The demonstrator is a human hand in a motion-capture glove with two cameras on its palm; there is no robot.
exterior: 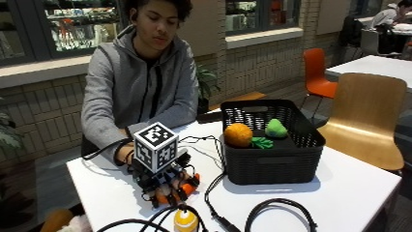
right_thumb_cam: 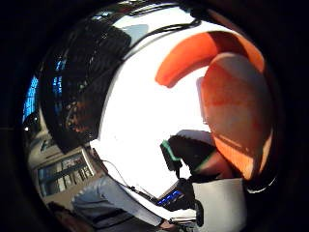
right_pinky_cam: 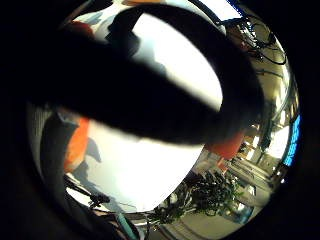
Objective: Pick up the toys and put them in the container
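Toys of several kinds show here. An orange toy (exterior: 187, 186) with a smooth, bright skin lies on the white counter (exterior: 334, 193) under the gloved right hand (exterior: 164, 183), whose fingers curl down round it; only small orange patches show between them from the outside view. In the thumb side palm view the same orange toy (right_thumb_cam: 231, 111) fills much of the picture, rounded and slightly mottled, close to the palm. In the little finger side palm view a dark finger (right_pinky_cam: 150, 95) crosses the picture, with orange showing past it on both sides. A yellow and white toy (exterior: 185, 220) stands on the counter near the front edge, just beside the hand and apart from it.

The black container (exterior: 273, 164), a basket with a latticed wall, sits on the counter to one side of the hand, near it but not touching. Inside it lie a round orange fruit toy (exterior: 238, 134), a green pear-shaped toy (exterior: 276, 128) and, between them, a flat green leafy toy (exterior: 262, 142). The fruit toy leans at the near wall; the pear toy sits further back.
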